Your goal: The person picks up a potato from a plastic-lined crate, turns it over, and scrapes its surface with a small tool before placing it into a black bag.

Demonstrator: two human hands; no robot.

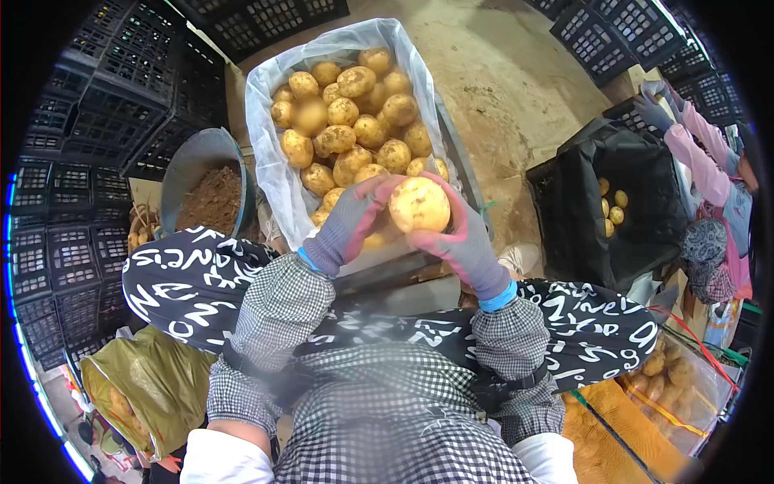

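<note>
Above crate (262, 121): round yellow potato (419, 204) (speckled) held in left hand (351, 222), right hand (461, 242) grip.

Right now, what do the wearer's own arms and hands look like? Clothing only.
The left hand and right hand wear grey knit gloves with a pink-red coating on the grip side and blue cuff edges. Both forearms are covered by black-and-white gingham sleeves, gathered at the wrists.
</note>
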